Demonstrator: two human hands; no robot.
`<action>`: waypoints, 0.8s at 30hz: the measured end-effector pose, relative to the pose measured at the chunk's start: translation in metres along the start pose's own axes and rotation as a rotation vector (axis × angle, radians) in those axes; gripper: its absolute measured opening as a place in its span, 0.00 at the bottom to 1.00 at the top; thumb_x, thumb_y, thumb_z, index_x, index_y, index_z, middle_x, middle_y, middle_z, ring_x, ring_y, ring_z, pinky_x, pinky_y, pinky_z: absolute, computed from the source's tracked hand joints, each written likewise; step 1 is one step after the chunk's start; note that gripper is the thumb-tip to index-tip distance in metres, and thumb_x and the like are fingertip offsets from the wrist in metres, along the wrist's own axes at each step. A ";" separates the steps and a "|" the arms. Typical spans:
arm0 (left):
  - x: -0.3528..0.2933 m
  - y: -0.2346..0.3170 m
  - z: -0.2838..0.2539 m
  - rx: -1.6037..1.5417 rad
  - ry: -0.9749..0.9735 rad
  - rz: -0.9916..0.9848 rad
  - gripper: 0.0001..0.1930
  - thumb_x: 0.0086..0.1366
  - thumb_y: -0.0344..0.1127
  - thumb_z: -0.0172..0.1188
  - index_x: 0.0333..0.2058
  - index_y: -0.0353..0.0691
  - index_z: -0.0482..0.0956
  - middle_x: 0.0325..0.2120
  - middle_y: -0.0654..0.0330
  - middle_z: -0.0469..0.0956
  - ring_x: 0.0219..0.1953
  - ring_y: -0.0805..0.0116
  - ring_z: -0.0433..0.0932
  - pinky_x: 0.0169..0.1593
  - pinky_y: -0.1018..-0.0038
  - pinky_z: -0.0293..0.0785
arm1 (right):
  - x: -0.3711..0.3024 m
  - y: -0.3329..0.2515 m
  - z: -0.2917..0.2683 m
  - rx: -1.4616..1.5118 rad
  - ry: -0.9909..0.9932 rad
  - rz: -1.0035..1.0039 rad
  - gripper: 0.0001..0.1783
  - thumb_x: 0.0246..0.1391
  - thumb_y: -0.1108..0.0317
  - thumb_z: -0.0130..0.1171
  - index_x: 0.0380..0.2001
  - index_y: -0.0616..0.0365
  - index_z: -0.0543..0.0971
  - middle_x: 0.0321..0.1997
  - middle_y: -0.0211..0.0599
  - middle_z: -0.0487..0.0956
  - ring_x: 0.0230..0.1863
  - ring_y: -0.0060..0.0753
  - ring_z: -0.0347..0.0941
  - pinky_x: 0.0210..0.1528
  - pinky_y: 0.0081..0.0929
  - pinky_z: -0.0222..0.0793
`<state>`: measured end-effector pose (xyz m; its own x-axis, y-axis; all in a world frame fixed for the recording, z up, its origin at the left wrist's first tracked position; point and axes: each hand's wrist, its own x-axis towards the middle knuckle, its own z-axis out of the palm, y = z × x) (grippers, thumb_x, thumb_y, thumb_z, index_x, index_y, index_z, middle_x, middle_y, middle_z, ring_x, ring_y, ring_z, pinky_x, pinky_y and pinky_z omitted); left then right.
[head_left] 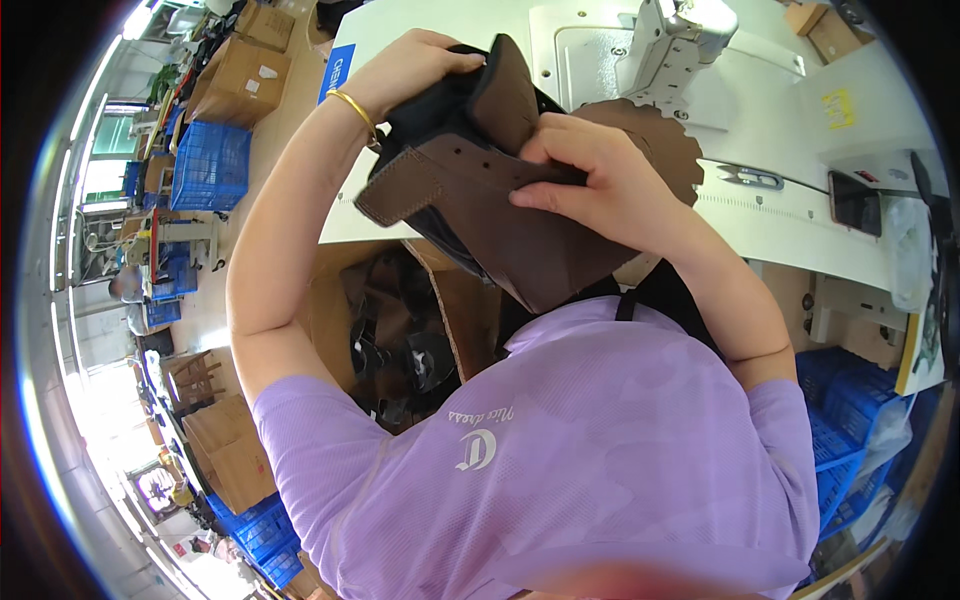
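Note:
A dark brown leather-like piece with black lining (540,250) is held up in front of my chest. It has a stitched tab (405,187) at its left side, a few punched holes and a raised brown flap (505,95). My left hand (430,65) grips its far upper edge, some fingers hidden behind the black lining. My right hand (595,180) pinches its brown edge at the right between thumb and fingers. Behind my right hand, a brown piece with a scalloped edge (650,140) lies over the white table; whether it joins the held piece I cannot tell.
A white sewing machine (680,50) stands on the table (770,225) beyond my hands. Thread snips (752,177) and a phone (855,203) lie to the right. Below the table edge, a cardboard box (445,300) holds dark pieces. Blue crates (210,165) stand at both sides.

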<state>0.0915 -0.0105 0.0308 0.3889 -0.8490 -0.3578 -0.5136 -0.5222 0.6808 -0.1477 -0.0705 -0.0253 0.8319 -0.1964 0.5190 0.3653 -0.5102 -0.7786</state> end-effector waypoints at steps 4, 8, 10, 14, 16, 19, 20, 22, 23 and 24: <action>-0.018 0.047 0.020 0.029 0.212 0.889 0.17 0.64 0.37 0.53 0.46 0.31 0.77 0.39 0.56 0.80 0.43 0.68 0.76 0.55 0.74 0.66 | -0.018 0.003 -0.012 0.133 -0.059 0.103 0.12 0.48 0.68 0.65 0.27 0.60 0.71 0.26 0.29 0.68 0.30 0.23 0.64 0.32 0.23 0.62; -0.028 0.063 -0.006 0.056 -0.519 0.788 0.28 0.68 0.53 0.42 0.47 0.31 0.76 0.43 0.54 0.79 0.47 0.65 0.75 0.64 0.70 0.54 | -0.029 0.005 -0.016 0.362 0.085 0.213 0.14 0.52 0.66 0.64 0.27 0.58 0.68 0.27 0.25 0.68 0.30 0.16 0.61 0.32 0.19 0.62; -0.025 0.065 -0.007 0.199 -0.543 0.819 0.34 0.67 0.61 0.40 0.47 0.30 0.76 0.44 0.53 0.78 0.48 0.64 0.74 0.65 0.69 0.51 | -0.033 0.007 -0.025 0.517 0.181 0.264 0.14 0.53 0.66 0.63 0.27 0.58 0.67 0.27 0.25 0.68 0.30 0.14 0.61 0.32 0.17 0.62; -0.047 0.058 -0.001 0.027 -0.188 0.831 0.39 0.60 0.63 0.53 0.51 0.27 0.70 0.49 0.52 0.74 0.53 0.65 0.70 0.62 0.71 0.57 | -0.033 0.007 -0.030 0.656 0.363 0.398 0.10 0.55 0.68 0.61 0.27 0.56 0.70 0.26 0.21 0.70 0.29 0.10 0.64 0.32 0.14 0.62; -0.060 0.067 0.002 0.141 0.104 0.761 0.28 0.66 0.48 0.54 0.53 0.28 0.69 0.50 0.53 0.73 0.53 0.66 0.69 0.59 0.72 0.60 | -0.033 0.012 -0.037 0.713 0.418 0.390 0.08 0.56 0.68 0.60 0.28 0.56 0.71 0.26 0.21 0.73 0.29 0.10 0.67 0.32 0.13 0.64; -0.049 0.037 0.022 -0.115 0.868 0.759 0.13 0.66 0.34 0.51 0.45 0.33 0.76 0.42 0.59 0.78 0.46 0.72 0.74 0.52 0.74 0.68 | -0.024 0.008 -0.042 0.907 0.546 0.477 0.07 0.57 0.68 0.59 0.31 0.58 0.72 0.31 0.27 0.76 0.33 0.14 0.71 0.35 0.14 0.68; -0.052 0.010 0.027 -0.052 0.858 0.551 0.10 0.66 0.31 0.52 0.42 0.33 0.76 0.39 0.59 0.79 0.43 0.73 0.75 0.47 0.76 0.70 | -0.019 0.002 -0.043 0.913 0.540 0.472 0.07 0.57 0.68 0.59 0.31 0.58 0.72 0.31 0.27 0.76 0.33 0.14 0.71 0.35 0.14 0.68; -0.057 -0.068 0.055 -0.272 0.598 0.229 0.06 0.63 0.27 0.52 0.36 0.34 0.77 0.31 0.60 0.80 0.35 0.76 0.75 0.39 0.79 0.71 | -0.011 -0.006 -0.040 1.052 0.443 0.504 0.06 0.58 0.68 0.58 0.32 0.57 0.73 0.34 0.30 0.77 0.37 0.16 0.73 0.38 0.16 0.70; -0.066 -0.093 0.080 -0.452 0.391 0.039 0.08 0.62 0.28 0.53 0.39 0.34 0.77 0.35 0.59 0.79 0.40 0.72 0.76 0.45 0.76 0.71 | -0.006 -0.008 -0.038 1.150 0.404 0.531 0.06 0.59 0.68 0.56 0.33 0.59 0.73 0.36 0.32 0.77 0.39 0.19 0.73 0.42 0.19 0.70; -0.087 -0.083 0.113 -0.818 0.363 -0.067 0.14 0.58 0.27 0.58 0.45 0.34 0.76 0.41 0.58 0.77 0.48 0.66 0.74 0.54 0.70 0.68 | -0.001 -0.008 -0.035 1.155 0.397 0.532 0.06 0.59 0.68 0.56 0.33 0.59 0.73 0.36 0.32 0.77 0.39 0.19 0.73 0.42 0.19 0.70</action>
<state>0.0137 0.0973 -0.0664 0.6876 -0.6683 -0.2837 0.1708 -0.2309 0.9579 -0.1660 -0.0952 -0.0074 0.8774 -0.4791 -0.0268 0.3423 0.6641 -0.6647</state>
